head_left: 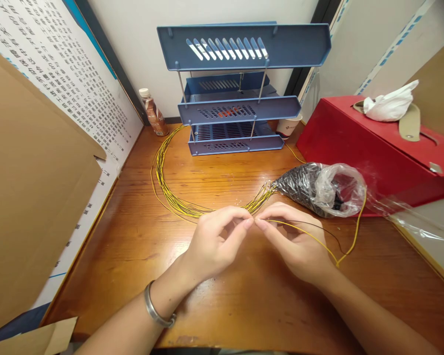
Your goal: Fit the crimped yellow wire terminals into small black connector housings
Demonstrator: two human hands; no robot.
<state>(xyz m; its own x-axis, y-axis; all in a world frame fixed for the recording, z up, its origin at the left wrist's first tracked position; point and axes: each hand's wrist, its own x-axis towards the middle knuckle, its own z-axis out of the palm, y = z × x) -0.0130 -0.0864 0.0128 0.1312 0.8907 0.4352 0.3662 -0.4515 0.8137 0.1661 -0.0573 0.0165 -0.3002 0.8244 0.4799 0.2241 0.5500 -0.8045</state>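
My left hand [220, 239] and my right hand [294, 241] meet at their fingertips above the middle of the table. Thumb and forefinger are pinched together on each. From my right fingertips a thin yellow wire [311, 237] and a dark wire run right, join in a fork, and the yellow one rises to the plastic bag. What my left fingertips pinch is too small to make out. Just behind my hands lies a looped bundle of yellow and dark wires [163, 182], its ends by the clear plastic bag [305, 185] of black pieces.
A blue three-tier tray rack [240, 106] stands at the back, with a bottle [155, 116] left of it and a paper cup [288, 127] at its right. A red box [362, 148] with tissue on top is at right. Cardboard [33, 187] leans at left.
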